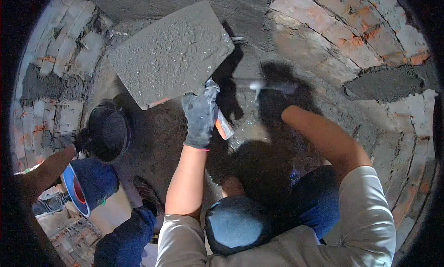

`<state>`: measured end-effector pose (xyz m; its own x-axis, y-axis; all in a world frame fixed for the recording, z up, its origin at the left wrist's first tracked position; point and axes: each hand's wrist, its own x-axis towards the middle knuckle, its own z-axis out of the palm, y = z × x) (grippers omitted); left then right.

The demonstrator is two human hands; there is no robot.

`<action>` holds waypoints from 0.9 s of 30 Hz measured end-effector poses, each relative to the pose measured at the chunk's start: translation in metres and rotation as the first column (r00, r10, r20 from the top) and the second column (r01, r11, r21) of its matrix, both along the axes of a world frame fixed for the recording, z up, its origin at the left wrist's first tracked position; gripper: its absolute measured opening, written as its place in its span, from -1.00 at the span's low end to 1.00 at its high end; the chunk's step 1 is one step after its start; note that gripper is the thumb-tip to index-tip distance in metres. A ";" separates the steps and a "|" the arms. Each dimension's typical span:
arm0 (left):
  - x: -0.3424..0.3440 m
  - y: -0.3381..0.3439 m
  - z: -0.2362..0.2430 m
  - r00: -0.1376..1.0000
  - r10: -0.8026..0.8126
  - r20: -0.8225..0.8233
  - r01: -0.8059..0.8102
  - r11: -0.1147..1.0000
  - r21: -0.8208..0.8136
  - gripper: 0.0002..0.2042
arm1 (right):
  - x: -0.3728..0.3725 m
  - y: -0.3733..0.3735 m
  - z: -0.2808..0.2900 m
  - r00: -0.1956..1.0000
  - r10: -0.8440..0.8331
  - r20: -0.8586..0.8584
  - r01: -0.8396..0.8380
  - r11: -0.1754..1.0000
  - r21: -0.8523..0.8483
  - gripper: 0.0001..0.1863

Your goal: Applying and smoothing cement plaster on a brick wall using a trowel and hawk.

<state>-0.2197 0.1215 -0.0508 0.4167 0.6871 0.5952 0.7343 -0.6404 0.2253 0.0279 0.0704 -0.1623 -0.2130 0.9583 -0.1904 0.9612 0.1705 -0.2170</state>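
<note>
My left hand (200,116), in a dark grey glove, is closed round the grip of a large flat mortar board (173,54) at its lower right edge. Wet grey mortar covers the board, which is held tilted. An orange and pale grey handle end (224,124) sticks out below my fist. To the right, my right hand (274,102), in a dark glove, is in shadow and blurred. It grips a trowel (277,87), whose pale, smeared metal shows just above the hand, close to the grey mortared surface. The fingers themselves are hard to make out.
At the left, another person's gloved hand (83,142) touches a black bucket (126,133). Below it stands a blue container (99,183) with a red inside. Brickwork (55,72) rises on the left, and a partly mortared brick wall (342,31) on the right. My bent knee (238,223) is below.
</note>
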 end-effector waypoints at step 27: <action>-0.026 -0.086 -0.040 0.442 0.591 0.675 0.233 0.651 -0.723 -0.88 | -0.094 -0.046 0.031 0.735 0.626 -0.262 -0.581 0.780 0.234 -0.88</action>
